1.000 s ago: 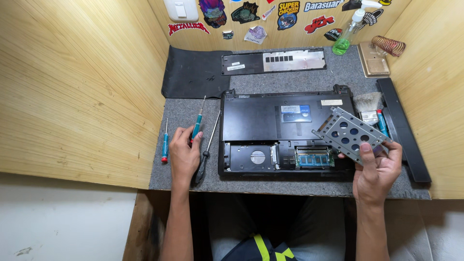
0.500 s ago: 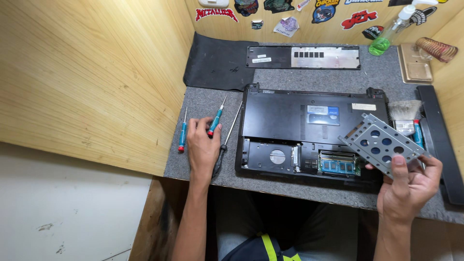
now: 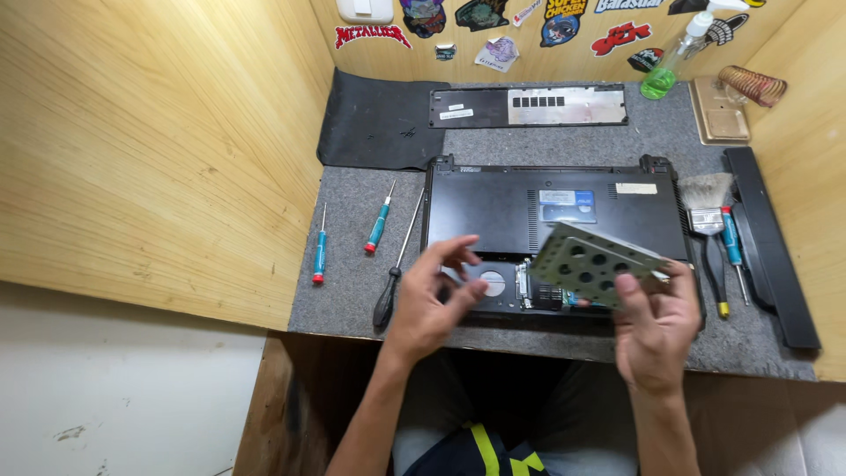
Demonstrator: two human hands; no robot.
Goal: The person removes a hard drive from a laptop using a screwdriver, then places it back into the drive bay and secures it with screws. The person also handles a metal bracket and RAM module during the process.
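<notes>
The left hand (image 3: 432, 304) had come off the grey felt-topped bench (image 3: 352, 291) and now hovered, fingers spread and gripping nothing, over the open bay of the upturned black laptop (image 3: 493, 207). At its 3 o'clock the right hand (image 3: 656, 322) gripped the perforated grey metal drive bracket (image 3: 595, 260), tilted above the laptop. The black-handled screwdriver (image 3: 397, 269) lay at its 9 o'clock.
</notes>
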